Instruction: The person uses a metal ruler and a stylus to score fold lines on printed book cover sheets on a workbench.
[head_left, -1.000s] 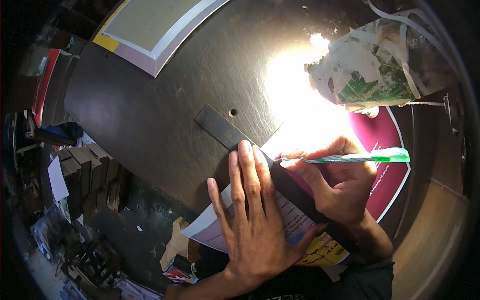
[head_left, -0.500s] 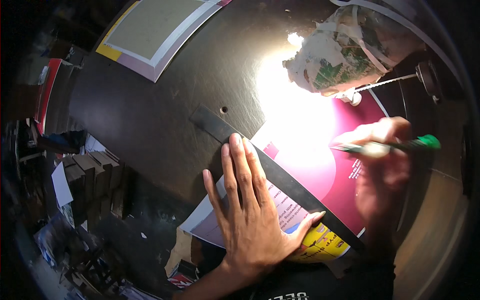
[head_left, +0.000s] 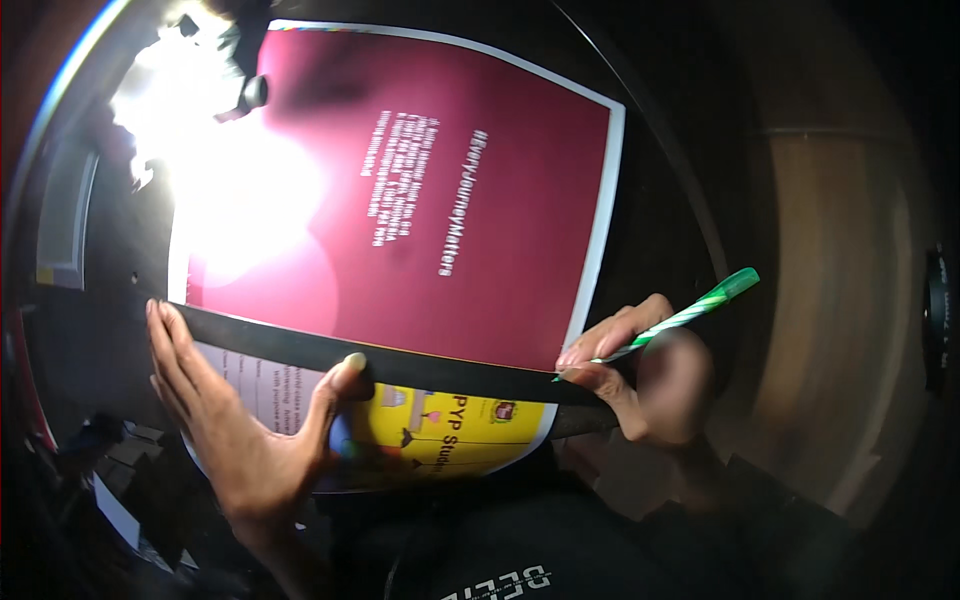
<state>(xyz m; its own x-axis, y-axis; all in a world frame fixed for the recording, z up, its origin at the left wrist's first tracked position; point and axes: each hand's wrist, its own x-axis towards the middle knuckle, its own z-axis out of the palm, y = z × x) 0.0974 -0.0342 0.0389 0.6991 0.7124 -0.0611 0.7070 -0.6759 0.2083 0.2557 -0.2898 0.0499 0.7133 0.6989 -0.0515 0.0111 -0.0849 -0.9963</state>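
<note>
A large printed sheet, mostly magenta [head_left: 520,240] with a white border, lies in front of me. Across it rests a long dark ruler [head_left: 450,370]; on my side of the ruler the print is yellow and pale lilac. My left hand [head_left: 240,440] presses on the ruler's left part, fingers stretched out and thumb spread wide along it. My right hand [head_left: 650,365] grips a green-and-white striped pen [head_left: 695,312] between thumb and fingers. The pen's tip touches or hovers just over the ruler's edge at the sheet's right border; I cannot tell which.
A glaring lamp [head_left: 185,90] at the upper left washes out part of the sheet. Beyond my left hand lies another framed-looking print [head_left: 65,225] on the dark table. Stacked items [head_left: 125,470] sit in shadow at the lower left. Brown floor [head_left: 830,330] shows to the right.
The view has turned to the right, so the lamp and sheet now appear further left. My right hand has brought the pen down to the ruler's right part. The left hand still presses the ruler.
</note>
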